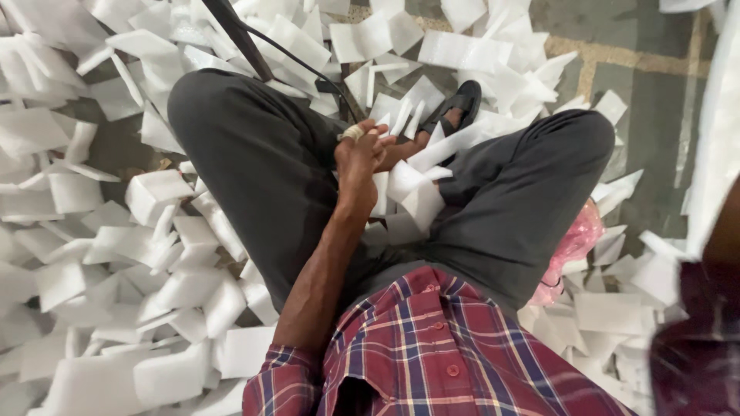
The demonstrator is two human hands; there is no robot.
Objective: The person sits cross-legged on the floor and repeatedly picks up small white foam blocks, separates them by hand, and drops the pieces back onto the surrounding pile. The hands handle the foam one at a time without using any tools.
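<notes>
White foam sheets (408, 181), left hand (361, 154) fingers gripping

We see one package: a pink plastic bag (574, 246), crumpled and partly see-through, lying on the floor just beside the right thigh, half hidden under white foam sheets (154, 254). We cannot tell what it holds. The foam sheets themselves look like packing pouches: flat, white, mostly rectangular, strewn all over the floor on both sides and piled in the lap. We find no labels, signs or screens anywhere in view.
</notes>
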